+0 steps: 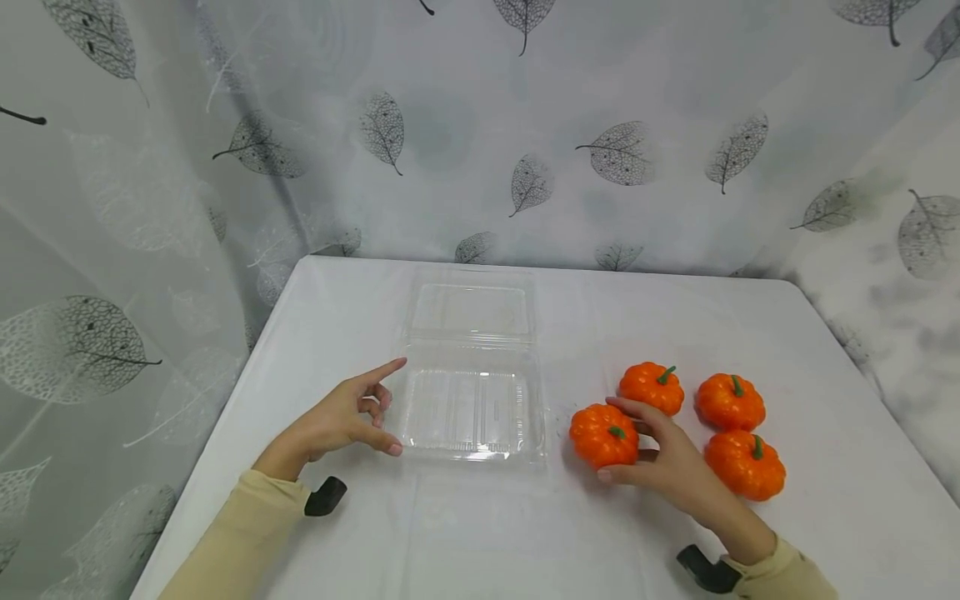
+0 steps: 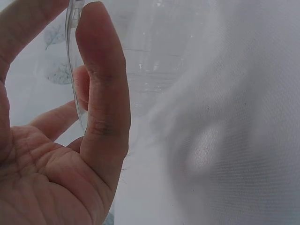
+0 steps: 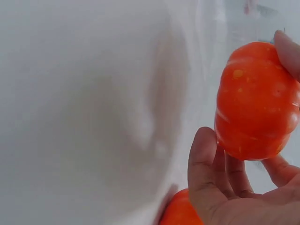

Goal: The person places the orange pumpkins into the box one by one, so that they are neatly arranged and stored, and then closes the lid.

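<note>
A small orange pumpkin with a green stem (image 1: 603, 437) is held in my right hand (image 1: 663, 458), thumb on its near side and fingers on its far side. In the right wrist view the same pumpkin (image 3: 255, 101) sits between the thumb and the fingertips. My left hand (image 1: 341, 421) is at the left edge of a clear plastic clamshell box (image 1: 536, 417), index finger stretched out and thumb spread from it. The left wrist view shows the thumb (image 2: 103, 79) right at the clear rim. The box lies unfolded, its lid (image 1: 472, 307) toward the back.
To the right of the held pumpkin are three more: a back one (image 1: 651, 387), a right one (image 1: 731, 402) and a front one (image 1: 746, 465). All are on a white-covered table (image 1: 480, 533). A leaf-patterned curtain (image 1: 450, 125) hangs behind and at the sides.
</note>
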`<action>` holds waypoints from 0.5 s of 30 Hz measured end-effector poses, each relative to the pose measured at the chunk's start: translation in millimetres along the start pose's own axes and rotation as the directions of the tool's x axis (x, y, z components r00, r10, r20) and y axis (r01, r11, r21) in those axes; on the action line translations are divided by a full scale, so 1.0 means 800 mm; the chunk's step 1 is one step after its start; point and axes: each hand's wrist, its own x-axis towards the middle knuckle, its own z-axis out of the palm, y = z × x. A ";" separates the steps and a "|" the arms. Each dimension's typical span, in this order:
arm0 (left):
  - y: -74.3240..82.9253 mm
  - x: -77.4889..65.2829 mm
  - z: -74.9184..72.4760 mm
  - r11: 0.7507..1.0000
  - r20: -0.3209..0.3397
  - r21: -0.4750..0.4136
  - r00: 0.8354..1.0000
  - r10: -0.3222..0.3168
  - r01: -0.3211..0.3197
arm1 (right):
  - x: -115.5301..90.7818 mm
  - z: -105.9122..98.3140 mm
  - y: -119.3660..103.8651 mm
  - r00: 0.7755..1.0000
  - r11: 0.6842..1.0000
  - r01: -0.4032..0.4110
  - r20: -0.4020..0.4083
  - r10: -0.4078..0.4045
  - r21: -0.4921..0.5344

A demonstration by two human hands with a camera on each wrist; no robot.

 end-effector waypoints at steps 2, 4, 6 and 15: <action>0.000 0.000 0.000 1.000 0.004 0.003 1.000 0.005 -0.005 | 0.002 0.002 -0.005 1.000 1.000 0.023 0.007 -0.023 0.009; 0.000 0.000 0.000 1.000 0.006 0.008 1.000 0.010 -0.010 | 0.003 0.004 -0.010 0.999 0.999 0.049 0.013 -0.049 0.012; -0.001 0.001 0.000 1.000 0.008 0.009 1.000 0.012 -0.012 | 0.006 0.005 -0.015 0.997 0.997 0.075 0.021 -0.075 0.014; -0.001 0.002 -0.001 0.999 0.007 0.032 1.000 0.006 -0.007 | 0.031 0.018 -0.052 0.987 0.991 0.108 0.107 -0.116 0.078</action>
